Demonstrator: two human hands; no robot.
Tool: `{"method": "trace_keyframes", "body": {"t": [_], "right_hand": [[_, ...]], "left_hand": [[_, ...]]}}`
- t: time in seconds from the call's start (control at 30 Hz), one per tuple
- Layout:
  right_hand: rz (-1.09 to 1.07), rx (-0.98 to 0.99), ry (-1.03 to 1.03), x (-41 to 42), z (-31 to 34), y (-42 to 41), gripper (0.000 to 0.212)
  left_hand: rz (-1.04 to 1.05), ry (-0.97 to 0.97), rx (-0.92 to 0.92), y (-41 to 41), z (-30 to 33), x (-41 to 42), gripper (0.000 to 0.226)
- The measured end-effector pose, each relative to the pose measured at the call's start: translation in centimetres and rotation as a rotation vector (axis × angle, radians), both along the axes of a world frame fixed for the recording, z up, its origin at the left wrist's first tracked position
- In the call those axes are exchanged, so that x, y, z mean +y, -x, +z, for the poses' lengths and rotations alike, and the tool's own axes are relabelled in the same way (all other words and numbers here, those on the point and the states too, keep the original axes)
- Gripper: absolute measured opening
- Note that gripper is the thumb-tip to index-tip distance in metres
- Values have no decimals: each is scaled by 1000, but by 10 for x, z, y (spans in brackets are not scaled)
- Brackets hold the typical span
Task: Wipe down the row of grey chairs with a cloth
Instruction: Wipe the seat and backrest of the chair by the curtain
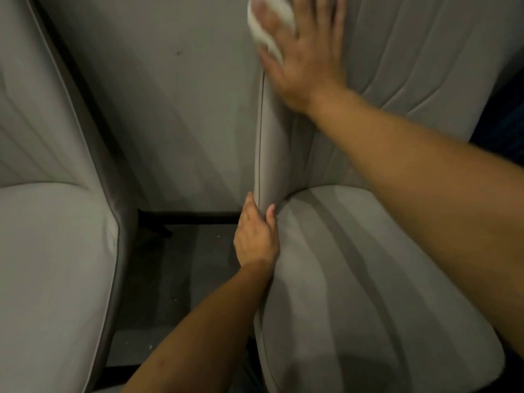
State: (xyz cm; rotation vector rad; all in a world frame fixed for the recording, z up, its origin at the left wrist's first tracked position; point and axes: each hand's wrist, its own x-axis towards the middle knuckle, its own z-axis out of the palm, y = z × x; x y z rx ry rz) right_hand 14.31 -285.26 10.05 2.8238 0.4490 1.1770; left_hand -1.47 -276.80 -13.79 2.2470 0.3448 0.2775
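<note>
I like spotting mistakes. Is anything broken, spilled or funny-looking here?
Nothing broken or spilled. The only blemishes are a small dark spot on the wall and pale specks on the floor between the chairs. The right hand presses the cloth on the chair back.

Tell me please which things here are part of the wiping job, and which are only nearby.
Part of the job:
- cloth, pressed under the right hand
- right chair, its side edge gripped by the left hand
- left chair, same grey row

Only nearby:
- wall
- floor
</note>
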Motion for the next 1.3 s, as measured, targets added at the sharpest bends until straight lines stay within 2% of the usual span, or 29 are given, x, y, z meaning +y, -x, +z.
{"method": "trace_keyframes", "body": {"t": [0.07, 0.17, 0.2, 0.27, 0.37, 0.53, 0.7, 0.77, 0.87, 0.9, 0.97, 1.03, 1.17, 1.3], "right_hand": [[-98, 55, -114, -2, 34, -16, 59], [-157, 169, -269, -6, 64, -28, 42], [-165, 173, -256, -5, 63, -26, 45], [-105, 70, -124, 3, 41, -12, 61], [135, 61, 184, 15, -10, 22, 56], [275, 56, 290, -15, -76, 50, 53], [360, -54, 573, -39, -53, 30, 56], [385, -124, 621, -49, -30, 15, 55], [226, -109, 539, -65, 16, -11, 56], [116, -93, 435, -72, 36, -24, 56], [-157, -114, 78, -91, 79, -44, 54], [-301, -103, -200, -105, 108, -49, 57], [-149, -22, -91, -85, 87, -34, 56], [61, -83, -77, -40, 26, -18, 55]], "left_hand": [[-2, 11, 2, -1, 1, 0, 65], [17, -10, 16, -1, 0, -1, 66], [22, -17, 18, -1, 0, -2, 66], [23, -17, 15, 0, -1, -2, 67], [16, -38, 14, -1, -1, -2, 69], [-14, -20, 14, -4, 8, -2, 78], [-16, -5, -86, -38, 54, 0, 81], [-25, -11, -139, -59, 77, 1, 82], [-29, -78, -177, -77, 91, 6, 88], [-21, -89, -177, -77, 90, 6, 91], [17, -52, -166, -75, 87, 0, 90], [61, 8, -151, -77, 84, -5, 84], [95, -1, -143, -81, 82, -6, 78], [96, -16, -177, -79, 82, -7, 78]]}}
